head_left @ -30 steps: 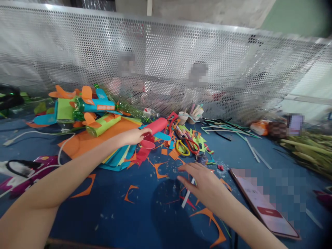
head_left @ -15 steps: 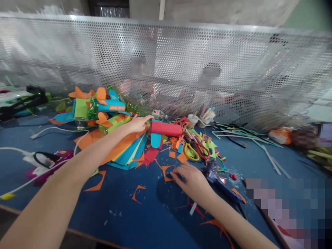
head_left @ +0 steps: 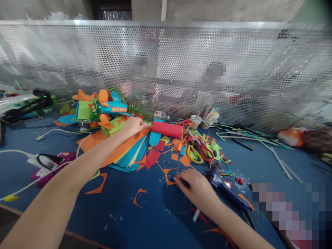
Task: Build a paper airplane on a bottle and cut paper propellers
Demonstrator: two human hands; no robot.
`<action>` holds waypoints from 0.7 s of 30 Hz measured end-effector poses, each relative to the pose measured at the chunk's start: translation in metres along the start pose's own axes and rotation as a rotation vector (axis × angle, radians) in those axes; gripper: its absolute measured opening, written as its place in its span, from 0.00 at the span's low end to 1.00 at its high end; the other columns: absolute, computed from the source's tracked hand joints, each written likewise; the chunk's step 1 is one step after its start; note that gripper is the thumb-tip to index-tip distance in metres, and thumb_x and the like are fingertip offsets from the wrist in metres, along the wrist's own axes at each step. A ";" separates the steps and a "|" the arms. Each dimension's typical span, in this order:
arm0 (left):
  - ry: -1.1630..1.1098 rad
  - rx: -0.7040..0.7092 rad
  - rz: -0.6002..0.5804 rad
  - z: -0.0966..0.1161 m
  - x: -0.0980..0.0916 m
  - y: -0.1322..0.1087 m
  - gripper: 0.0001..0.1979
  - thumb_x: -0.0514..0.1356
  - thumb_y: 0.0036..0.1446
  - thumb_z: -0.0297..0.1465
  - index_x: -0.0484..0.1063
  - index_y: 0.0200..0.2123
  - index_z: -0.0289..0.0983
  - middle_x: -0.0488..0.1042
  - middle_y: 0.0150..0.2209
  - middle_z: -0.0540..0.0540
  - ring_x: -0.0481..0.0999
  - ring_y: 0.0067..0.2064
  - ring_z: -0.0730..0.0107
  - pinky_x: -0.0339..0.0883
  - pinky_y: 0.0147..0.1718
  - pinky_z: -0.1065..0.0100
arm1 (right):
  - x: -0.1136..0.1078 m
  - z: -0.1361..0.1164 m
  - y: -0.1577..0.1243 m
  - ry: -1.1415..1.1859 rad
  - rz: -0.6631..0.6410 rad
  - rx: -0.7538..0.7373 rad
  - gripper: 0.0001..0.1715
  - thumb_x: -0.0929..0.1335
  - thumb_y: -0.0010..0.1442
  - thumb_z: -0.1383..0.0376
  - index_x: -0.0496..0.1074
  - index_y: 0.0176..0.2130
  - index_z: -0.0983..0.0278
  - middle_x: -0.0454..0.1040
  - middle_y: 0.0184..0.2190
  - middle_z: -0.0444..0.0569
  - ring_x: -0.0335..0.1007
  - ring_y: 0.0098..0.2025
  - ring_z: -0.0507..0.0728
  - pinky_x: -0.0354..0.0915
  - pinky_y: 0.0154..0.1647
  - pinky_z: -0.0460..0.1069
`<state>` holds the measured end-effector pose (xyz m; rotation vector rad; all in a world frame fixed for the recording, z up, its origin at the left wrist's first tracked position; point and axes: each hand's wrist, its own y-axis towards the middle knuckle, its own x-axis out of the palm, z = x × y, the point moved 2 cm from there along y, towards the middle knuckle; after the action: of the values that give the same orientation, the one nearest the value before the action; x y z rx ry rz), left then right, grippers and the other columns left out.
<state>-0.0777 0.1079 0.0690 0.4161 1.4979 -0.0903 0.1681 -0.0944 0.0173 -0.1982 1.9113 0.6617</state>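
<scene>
My left hand (head_left: pixel 133 125) is closed at the clear neck end of a bottle (head_left: pixel 168 128) wrapped in red paper with blue paper wings. Its fingertips are partly hidden, but they appear to pinch the neck. Lower on the table, my right hand (head_left: pixel 195 185) is loosely curled, thumb and finger close together, with nothing visible in it. An orange paper scrap (head_left: pixel 168 178) lies by its fingertips. Beyond that hand are yellow-handled scissors (head_left: pixel 195 154) and red-handled scissors (head_left: pixel 206 154). A dark blue glue gun (head_left: pixel 232 195) lies to its right.
Paper-covered bottle planes (head_left: pixel 113 108) are piled at the left back, before a perforated metal screen (head_left: pixel 176 62). Coloured paper sheets (head_left: pixel 129 157) lie under my left forearm. A purple power strip (head_left: pixel 55 169) with white cables sits left. Pens stand in a cup (head_left: pixel 211 119); thin strips (head_left: pixel 249 136) lie right.
My left hand has drawn back slightly left from the blue wing, its pointing finger now folded in at the bottle's neck. The right hand keeps its pose; the view has shifted a little.
</scene>
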 end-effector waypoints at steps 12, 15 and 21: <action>0.010 0.099 -0.507 -0.024 -0.002 -0.024 0.28 0.67 0.32 0.34 0.70 0.42 0.40 0.72 0.39 0.42 0.70 0.35 0.59 0.62 0.33 0.66 | 0.000 0.001 -0.002 0.030 -0.045 0.010 0.10 0.62 0.61 0.66 0.71 0.31 0.62 0.74 0.29 0.46 0.70 0.34 0.56 0.64 0.38 0.51; -0.026 0.137 -0.491 -0.030 0.002 -0.025 0.26 0.67 0.33 0.35 0.70 0.41 0.40 0.70 0.38 0.43 0.69 0.35 0.61 0.62 0.34 0.66 | 0.001 0.001 -0.003 0.024 -0.055 0.024 0.10 0.62 0.61 0.66 0.71 0.32 0.61 0.75 0.30 0.47 0.70 0.35 0.56 0.64 0.38 0.51; -0.024 0.214 -0.557 -0.038 0.005 -0.023 0.28 0.66 0.36 0.39 0.67 0.44 0.38 0.68 0.44 0.41 0.67 0.41 0.58 0.60 0.38 0.65 | 0.000 0.001 -0.003 0.024 -0.047 0.023 0.11 0.62 0.61 0.65 0.72 0.31 0.62 0.75 0.29 0.47 0.70 0.34 0.56 0.64 0.39 0.51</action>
<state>-0.1204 0.1004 0.0585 0.1549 1.5503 -0.6966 0.1695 -0.0962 0.0160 -0.2367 1.9306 0.6084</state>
